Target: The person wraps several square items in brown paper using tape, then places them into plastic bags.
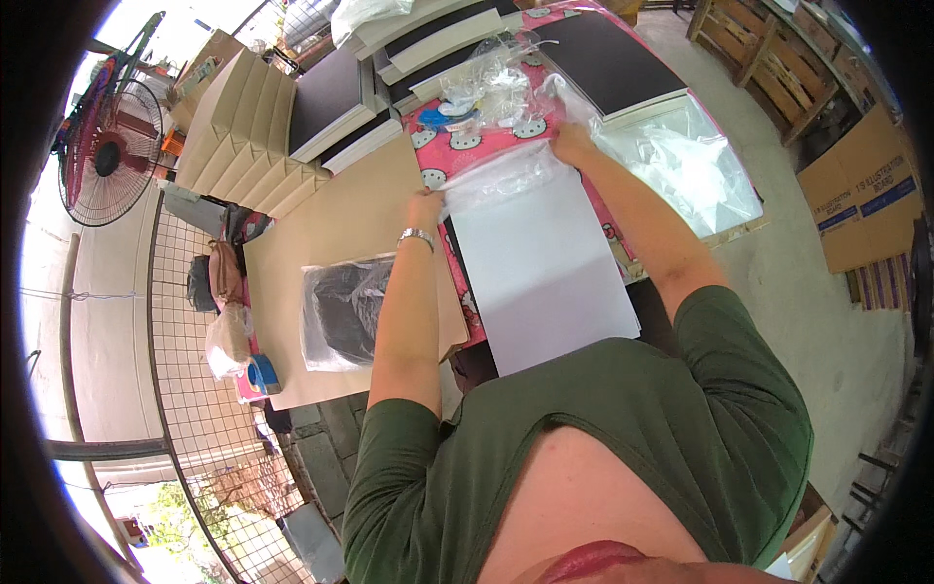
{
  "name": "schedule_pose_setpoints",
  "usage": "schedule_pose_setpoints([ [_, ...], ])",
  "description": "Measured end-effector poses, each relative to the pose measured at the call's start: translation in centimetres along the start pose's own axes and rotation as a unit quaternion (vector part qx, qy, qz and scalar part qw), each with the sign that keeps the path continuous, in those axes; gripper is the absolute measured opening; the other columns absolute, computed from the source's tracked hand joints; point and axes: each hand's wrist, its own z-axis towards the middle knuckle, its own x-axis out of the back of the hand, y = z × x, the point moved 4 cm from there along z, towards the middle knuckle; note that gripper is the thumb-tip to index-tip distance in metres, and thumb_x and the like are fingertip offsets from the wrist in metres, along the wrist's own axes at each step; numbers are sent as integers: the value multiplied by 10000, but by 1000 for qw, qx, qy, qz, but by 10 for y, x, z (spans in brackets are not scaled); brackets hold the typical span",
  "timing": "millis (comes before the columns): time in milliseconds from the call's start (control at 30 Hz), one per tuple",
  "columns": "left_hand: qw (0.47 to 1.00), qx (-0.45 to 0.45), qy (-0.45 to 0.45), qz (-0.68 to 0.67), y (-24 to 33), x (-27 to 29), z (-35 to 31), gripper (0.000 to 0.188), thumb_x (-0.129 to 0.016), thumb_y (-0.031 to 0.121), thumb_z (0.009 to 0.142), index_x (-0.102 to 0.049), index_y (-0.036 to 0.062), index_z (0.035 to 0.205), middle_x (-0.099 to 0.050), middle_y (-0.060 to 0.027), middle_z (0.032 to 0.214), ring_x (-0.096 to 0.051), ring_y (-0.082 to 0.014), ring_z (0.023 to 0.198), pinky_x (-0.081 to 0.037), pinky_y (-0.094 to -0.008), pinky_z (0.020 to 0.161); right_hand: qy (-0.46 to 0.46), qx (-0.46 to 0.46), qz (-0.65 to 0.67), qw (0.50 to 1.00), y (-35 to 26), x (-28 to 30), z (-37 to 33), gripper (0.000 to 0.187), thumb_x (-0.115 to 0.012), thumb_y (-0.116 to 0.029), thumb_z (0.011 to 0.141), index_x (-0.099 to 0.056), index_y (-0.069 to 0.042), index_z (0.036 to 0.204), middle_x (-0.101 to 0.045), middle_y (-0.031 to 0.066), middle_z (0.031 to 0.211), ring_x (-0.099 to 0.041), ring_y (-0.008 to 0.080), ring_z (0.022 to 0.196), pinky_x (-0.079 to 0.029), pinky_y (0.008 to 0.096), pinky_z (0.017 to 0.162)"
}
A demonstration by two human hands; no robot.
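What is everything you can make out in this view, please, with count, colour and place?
White sheets: stack, count unclear, white, before the body
Clear plastic: one piece, transparent, at the sheets' far end
Patterned cover: one, pink, on the table
Board: one, tan, left
Plastic-wrapped item: one, dark, on the board
Wrapped bundles: several, tan, upper left
Black-topped stacks: several, black and white, table's far part
Loose plastic: several pieces, clear, beyond the hands and right
Fan: one, dark, far left
Carton: one, brown, right
Wooden crates: several, brown, upper right
Watch: one, silver, left wrist
Shirt: one, green, worn
Left hand, right hand: two, bare, at the clear plastic's sides
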Motion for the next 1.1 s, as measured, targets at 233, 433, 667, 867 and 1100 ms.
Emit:
schedule_pose_setpoints([
  [233, 996, -81, 20, -30, 16, 39, -37, 236, -611, 216, 790, -666, -4, 854, -612, -50, 702, -535, -149, 592, -418, -306, 545, 61, -6, 132, 989, -63, 71, -25, 327, -513, -301, 781, -640, -41, 934, -635, 213, 862, -621, 354, 838, -475, 425, 741],
  [433, 916, -34, -88, -389, 94, 143, -73, 97, -591, 113, 799, -631, 44, 853, -554, 15, 654, -464, -68, 500, -331, -185, 413, -128, -11, 510, 851, -122, 195, -62, 141, -543, -141, 831, -618, -52, 910, -535, -32, 668, -459, 54, 537, -384, 227, 476],
  [667, 912, 14, -68, -405, 174, 203, -194, 210, -520, 151, 864, -590, 17, 1010, -603, -53, 724, -503, -111, 512, -431, -245, 464, -238, 142, 630, 725, -154, 274, -118, 259, -511, -68, 852, -527, -3, 1102, -610, 72, 972, -629, 135, 827, -524, 303, 780],
  [867, 925, 13, -201, -321, 91, 191, -160, 104, -495, 135, 866, -561, 63, 902, -543, -41, 658, -409, -126, 439, -425, -263, 482, -230, 61, 717, 655, -108, 198, -142, 286, -490, -54, 879, -495, -4, 1160, -599, 89, 1063, -616, 182, 922, -521, 343, 817],
  [1100, 842, 193, -227, -450, -62, 94, -124, 118, -516, 164, 867, -526, 62, 807, -486, 4, 680, -344, -86, 469, -356, -235, 483, -219, -134, 751, 609, -32, 56, -161, 182, -491, -51, 890, -559, -21, 1057, -614, 56, 990, -596, 167, 892, -489, 282, 805],
])
